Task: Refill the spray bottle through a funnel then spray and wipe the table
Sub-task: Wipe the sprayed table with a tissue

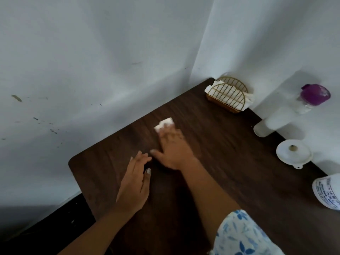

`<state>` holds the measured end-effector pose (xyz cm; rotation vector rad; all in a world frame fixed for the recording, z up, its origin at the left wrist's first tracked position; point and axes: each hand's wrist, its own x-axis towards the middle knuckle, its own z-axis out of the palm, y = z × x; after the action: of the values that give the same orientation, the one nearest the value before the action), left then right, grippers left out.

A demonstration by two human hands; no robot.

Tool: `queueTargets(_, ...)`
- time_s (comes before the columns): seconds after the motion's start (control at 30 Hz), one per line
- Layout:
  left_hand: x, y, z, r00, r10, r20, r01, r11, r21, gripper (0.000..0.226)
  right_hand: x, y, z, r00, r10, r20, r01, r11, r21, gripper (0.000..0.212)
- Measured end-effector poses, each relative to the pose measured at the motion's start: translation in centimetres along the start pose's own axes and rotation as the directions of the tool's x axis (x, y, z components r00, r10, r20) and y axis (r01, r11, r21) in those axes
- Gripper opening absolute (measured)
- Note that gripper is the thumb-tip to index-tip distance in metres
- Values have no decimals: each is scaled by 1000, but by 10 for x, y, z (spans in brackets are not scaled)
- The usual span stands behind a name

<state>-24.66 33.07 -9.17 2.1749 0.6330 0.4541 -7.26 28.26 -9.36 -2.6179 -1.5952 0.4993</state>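
My right hand (173, 146) presses flat on a white folded tissue (164, 124) on the dark wooden table (230, 159); the hand is blurred and its fingers cover most of the tissue. My left hand (135, 183) rests on the table just to its left, fingers straight and together, holding nothing. The clear spray bottle (287, 111) with a purple head stands at the right edge by the wall. A white funnel (294, 152) sits mouth-down in front of it.
A gold wire napkin holder (229, 95) with white napkins stands in the far corner. A white labelled bottle (329, 190) lies at the right edge. White walls close the table at the back and right. The table's left edge drops to a dark floor.
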Motion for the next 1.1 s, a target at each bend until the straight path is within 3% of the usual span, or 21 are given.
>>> queueTargets(0.1,19,6,-8,998,-18,-64,16,999,-28,42,-20,-51,18,957,-281,67,282,959,-20,81)
queueTargets(0.2,27,16,-7,997,-25,-70,21,998,-61,40,-67,-67,37,922,-379,82,375,925,62,72)
queueTargets(0.27,27,24,-3,999,-3,-45,0,998,-63,37,-101,-51,44,951,-300,80,295,953,70,74)
queueTargets(0.37,15,40,10,998,66,-17,-67,996,-65,32,-156,14,45,996,63,-56,-54,987,153,77)
queueTargets(0.43,2,52,21,995,96,28,-94,993,-68,38,-199,68,45,917,389,-87,-366,907,207,74)
queueTargets(0.53,-30,73,44,983,158,94,-154,987,-49,50,-272,119,45,697,717,5,-695,674,251,71)
queueTargets(0.6,-47,83,57,977,177,121,-170,983,-64,49,-295,113,54,652,758,-1,-729,628,274,72)
queueTargets(0.63,-58,92,64,973,195,125,-187,980,-73,46,-306,100,61,672,740,-23,-708,651,275,74)
queueTargets(0.77,-111,131,93,960,253,119,-244,966,-79,36,-352,13,89,914,404,50,-403,882,246,84)
queueTargets(0.83,-142,152,105,952,273,136,-263,961,-87,34,-393,-14,107,976,192,104,-206,969,137,87)
queueTargets(0.9,-172,173,118,938,305,164,-293,952,-92,34,-440,-19,112,963,253,95,-261,962,82,81)
queueTargets(0.97,-198,190,130,929,322,180,-310,946,-94,33,-488,-2,109,926,372,62,-377,915,140,74)
queueTargets(1.03,-225,211,143,916,350,198,-335,936,-103,33,-536,27,113,833,553,-31,-530,812,246,67)
queueTargets(1.1,-249,227,153,888,392,240,-378,920,-104,34,-578,42,118,709,705,1,-672,676,302,66)
